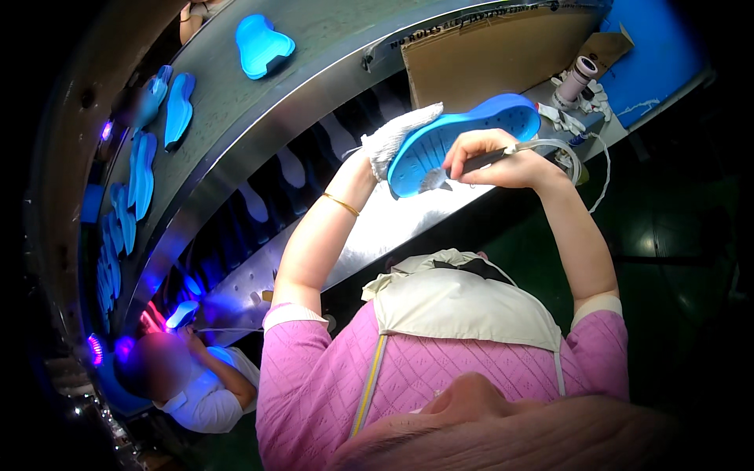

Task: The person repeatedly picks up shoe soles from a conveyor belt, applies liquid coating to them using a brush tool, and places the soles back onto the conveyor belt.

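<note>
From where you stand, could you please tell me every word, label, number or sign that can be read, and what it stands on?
Cardboard: dark lettering along its top edge; wording withheld.
Pink bottle: any marks are too small to read.
Blue sole: no text I can make out.

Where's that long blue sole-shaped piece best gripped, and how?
Probably hold the blue sole-shaped piece by its raised rim, from the left, as the white-gloved left hand does; that leaves its grooved face mostly free for the dark-handled brush in the right hand.
</note>
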The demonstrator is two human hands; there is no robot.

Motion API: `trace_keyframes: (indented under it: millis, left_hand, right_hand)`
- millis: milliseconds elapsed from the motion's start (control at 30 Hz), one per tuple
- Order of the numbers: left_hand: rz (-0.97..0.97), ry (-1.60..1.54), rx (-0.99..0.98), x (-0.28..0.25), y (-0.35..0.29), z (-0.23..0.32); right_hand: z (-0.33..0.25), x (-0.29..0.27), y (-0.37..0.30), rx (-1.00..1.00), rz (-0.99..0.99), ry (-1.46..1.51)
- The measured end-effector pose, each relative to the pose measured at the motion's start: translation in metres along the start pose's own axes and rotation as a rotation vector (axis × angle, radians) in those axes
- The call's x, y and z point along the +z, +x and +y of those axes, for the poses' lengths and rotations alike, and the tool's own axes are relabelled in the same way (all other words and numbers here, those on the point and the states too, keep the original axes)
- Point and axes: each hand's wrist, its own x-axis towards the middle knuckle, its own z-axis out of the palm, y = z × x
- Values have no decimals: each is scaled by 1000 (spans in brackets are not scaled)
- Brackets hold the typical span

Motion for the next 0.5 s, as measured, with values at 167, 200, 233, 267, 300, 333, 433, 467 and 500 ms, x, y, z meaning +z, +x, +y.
trace_keyframes:
  millis: [167, 200, 233, 267, 300, 333, 433, 467, 500]
  left_hand:
    - [-42, -152, -16, 0, -4, 1]
    - [-102, -315, 53, 0, -6, -3]
    - [-158, -481, 121, -2, -8, -10]
    - [-289, -628, 182, -9, -4, -21]
    - [-194, -621, 290, 1, 2, -27]
    - [-257, -671, 345, 10, 2, -31]
    - [-229, -767, 418, 6, 9, -37]
    - [-222, -789, 410, 2, 9, -43]
    - [-218, -808, 396, 2, 6, -44]
  right_hand:
    - [-7, -15, -16, -50, 44, -67]
    - [-10, -7, -18, -34, 161, 29]
    - [-13, 5, -19, -17, 274, 129]
    - [-10, 16, -17, -38, 364, 86]
    - [3, 31, -16, -201, 560, -19]
    - [6, 44, -17, -183, 560, -113]
    - [-3, 72, -17, -64, 450, -16]
    - [-6, 73, -19, -74, 381, -33]
    - [-5, 71, -19, -72, 275, 103]
